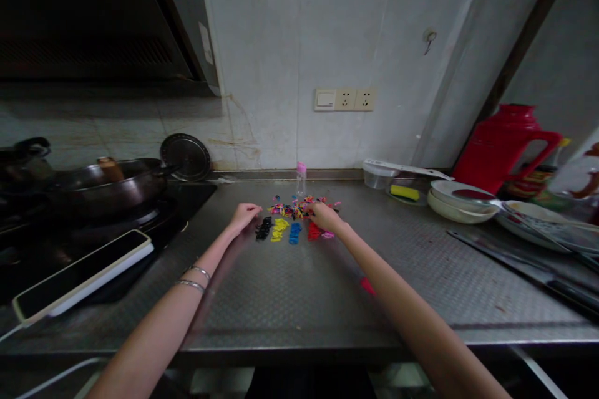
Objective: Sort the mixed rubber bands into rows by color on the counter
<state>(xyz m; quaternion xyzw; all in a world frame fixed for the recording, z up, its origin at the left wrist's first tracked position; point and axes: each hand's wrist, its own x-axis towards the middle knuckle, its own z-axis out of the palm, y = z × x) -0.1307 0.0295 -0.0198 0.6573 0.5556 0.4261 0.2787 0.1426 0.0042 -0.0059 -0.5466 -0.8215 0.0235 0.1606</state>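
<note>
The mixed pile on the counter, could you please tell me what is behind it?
Behind the pile stands a clear bottle with a pink cap, and beyond it the wall. Anything small hidden close behind the pile cannot be seen.

Left forearm (pixel 171 318), lower left of the frame: two slender silver-coloured bangles (pixel 191 283), one above the other. Right forearm (pixel 407 296), lower right: bare. Bottom centre: dark clothing (pixel 311 384), indistinct.
</note>
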